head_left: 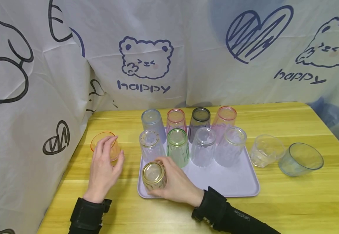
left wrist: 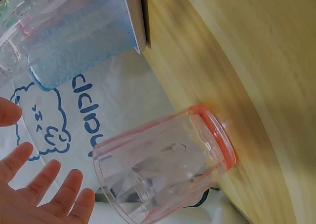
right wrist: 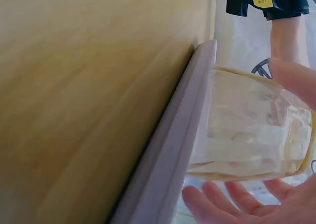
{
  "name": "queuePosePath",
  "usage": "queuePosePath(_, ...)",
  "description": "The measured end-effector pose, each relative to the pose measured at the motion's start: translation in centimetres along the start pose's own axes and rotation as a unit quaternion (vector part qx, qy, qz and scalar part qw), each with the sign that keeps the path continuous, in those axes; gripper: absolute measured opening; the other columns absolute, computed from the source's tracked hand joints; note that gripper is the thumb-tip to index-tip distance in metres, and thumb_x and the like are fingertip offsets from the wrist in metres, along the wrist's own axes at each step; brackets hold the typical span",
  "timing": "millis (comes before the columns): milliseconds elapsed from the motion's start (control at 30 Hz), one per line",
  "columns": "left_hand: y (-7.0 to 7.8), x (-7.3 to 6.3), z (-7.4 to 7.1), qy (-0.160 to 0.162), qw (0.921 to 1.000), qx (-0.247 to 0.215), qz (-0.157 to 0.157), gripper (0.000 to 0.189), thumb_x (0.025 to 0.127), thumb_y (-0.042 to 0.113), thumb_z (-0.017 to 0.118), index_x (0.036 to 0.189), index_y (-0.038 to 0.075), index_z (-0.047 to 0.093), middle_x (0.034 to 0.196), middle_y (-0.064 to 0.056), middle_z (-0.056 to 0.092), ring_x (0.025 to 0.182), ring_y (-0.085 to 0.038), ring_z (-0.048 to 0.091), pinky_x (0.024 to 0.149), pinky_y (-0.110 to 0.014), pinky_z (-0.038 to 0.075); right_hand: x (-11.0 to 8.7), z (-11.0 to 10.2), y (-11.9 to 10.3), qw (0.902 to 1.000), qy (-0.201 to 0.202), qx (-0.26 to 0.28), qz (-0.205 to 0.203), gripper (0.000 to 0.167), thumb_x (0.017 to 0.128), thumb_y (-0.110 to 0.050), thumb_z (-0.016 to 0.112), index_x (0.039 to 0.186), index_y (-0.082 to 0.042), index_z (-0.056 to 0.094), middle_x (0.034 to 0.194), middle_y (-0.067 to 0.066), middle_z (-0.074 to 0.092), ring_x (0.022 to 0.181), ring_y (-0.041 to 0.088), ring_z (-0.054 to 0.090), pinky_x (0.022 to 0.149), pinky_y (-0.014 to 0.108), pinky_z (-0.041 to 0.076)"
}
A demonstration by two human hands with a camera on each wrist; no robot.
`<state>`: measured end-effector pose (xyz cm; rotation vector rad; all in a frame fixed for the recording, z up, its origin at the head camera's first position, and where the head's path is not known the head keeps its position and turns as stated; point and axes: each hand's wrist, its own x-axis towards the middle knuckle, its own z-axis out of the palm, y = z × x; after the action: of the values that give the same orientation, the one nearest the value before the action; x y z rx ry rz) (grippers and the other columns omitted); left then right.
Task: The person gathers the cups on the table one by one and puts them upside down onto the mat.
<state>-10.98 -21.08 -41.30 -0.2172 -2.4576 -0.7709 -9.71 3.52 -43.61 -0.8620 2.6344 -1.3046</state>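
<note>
My right hand curls round a yellow-tinted drinking glass, which stands upside down at the front left corner of the lilac tray. In the right wrist view the glass has its mouth down at the tray, thumb on one side and fingers along the other. Over on the left, an orange-tinted glass stands upright on the table. My left hand is beside it, fingers spread and relaxed. The left wrist view shows those fingertips a little apart from the orange glass.
Two rows of upturned glasses fill the back of the tray, among them a green glass and a dark grey glass. Right of the tray, a clear glass and a bluish glass stand on the table. A printed cloth hangs behind.
</note>
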Motion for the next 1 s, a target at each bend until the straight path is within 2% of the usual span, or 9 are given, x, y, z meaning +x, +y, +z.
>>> queuePosePath(133, -0.28, 0.05, -0.08, 0.001, 1.0000, 0.006, -0.004, 0.048, 0.091, 0.009, 0.066, 0.136, 0.001, 0.054, 0.137, -0.024, 0.051, 0.121, -0.043, 0.051, 0.097, -0.057, 0.044, -0.09, -0.20, 0.32, 0.9996, -0.021, -0.011, 0.015, 0.093, 0.065, -0.027, 0.094, 0.140, -0.008, 0.043, 0.130, 0.009, 0.057, 0.118, 0.022, 0.059, 0.103, 0.043, 0.053)
queuePosePath(300, -0.52, 0.06, -0.05, 0.001, 0.9999, 0.010, -0.009, 0.047, 0.091, 0.010, 0.065, 0.136, 0.001, 0.054, 0.137, -0.025, 0.051, 0.122, -0.044, 0.051, 0.097, -0.057, 0.043, -0.02, -0.20, 0.54, 0.9994, -0.027, -0.014, 0.016, 0.087, 0.064, -0.019, 0.093, 0.136, -0.005, 0.046, 0.128, 0.012, 0.059, 0.114, 0.025, 0.061, 0.099, 0.045, 0.055)
queuePosePath(500, -0.70, -0.01, 0.09, 0.000, 0.9998, 0.013, -0.012, 0.046, 0.092, 0.011, 0.065, 0.135, 0.001, 0.055, 0.137, -0.025, 0.051, 0.121, -0.044, 0.051, 0.097, -0.057, 0.043, 0.17, -0.17, 0.67, 0.9990, -0.035, -0.011, 0.025, 0.083, 0.066, -0.020, 0.092, 0.134, -0.005, 0.048, 0.128, 0.010, 0.060, 0.114, 0.023, 0.061, 0.099, 0.043, 0.055)
queuePosePath(1000, -0.79, -0.06, 0.10, 0.000, 0.9998, 0.014, -0.015, 0.046, 0.092, 0.010, 0.065, 0.135, 0.001, 0.055, 0.137, -0.025, 0.051, 0.121, -0.044, 0.051, 0.096, -0.057, 0.044, -0.01, -0.27, 0.90, 0.9991, -0.039, 0.002, 0.020, 0.086, 0.066, -0.023, 0.093, 0.136, -0.005, 0.047, 0.127, 0.009, 0.060, 0.110, 0.022, 0.063, 0.097, 0.037, 0.056)
